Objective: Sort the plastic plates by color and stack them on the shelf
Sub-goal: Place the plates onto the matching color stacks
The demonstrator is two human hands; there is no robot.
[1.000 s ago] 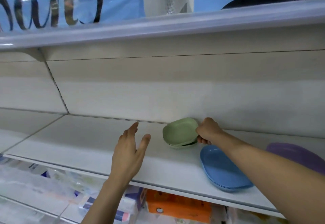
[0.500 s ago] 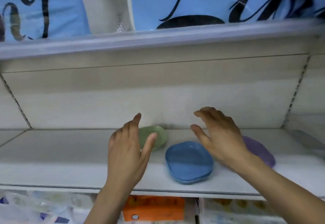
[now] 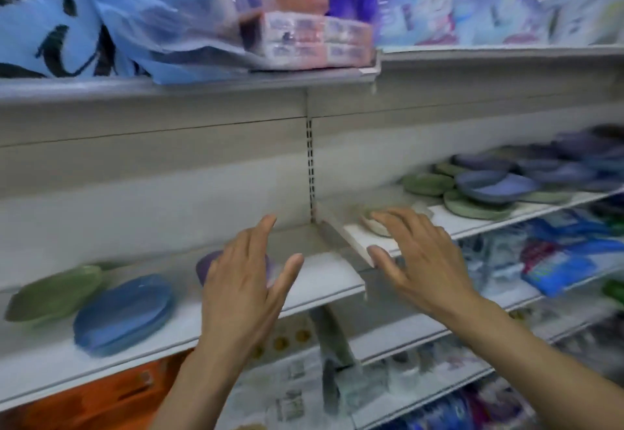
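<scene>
While left hand [image 3: 243,281], right hand [image 3: 422,261] hover, fingers [image 3: 266,229] spread (holding nothing); blue plate [image 3: 121,311] shelved

Head view, sole camera: worn at head height, facing the shelving [image 3: 135,173] at close range, tilted slightly down. Lower centre: left hand [image 3: 243,281] and right hand [image 3: 418,261]. The right shelf bay [image 3: 449,221] recedes far right. Motion-blurred.

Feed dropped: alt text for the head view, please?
Two empty, open hands hover before a store shelf, the left hand in front of a purple plate, the right hand by a pale plate. A green plate and blue plates sit at left; a mixed green, blue and purple pile lies at right.
</scene>
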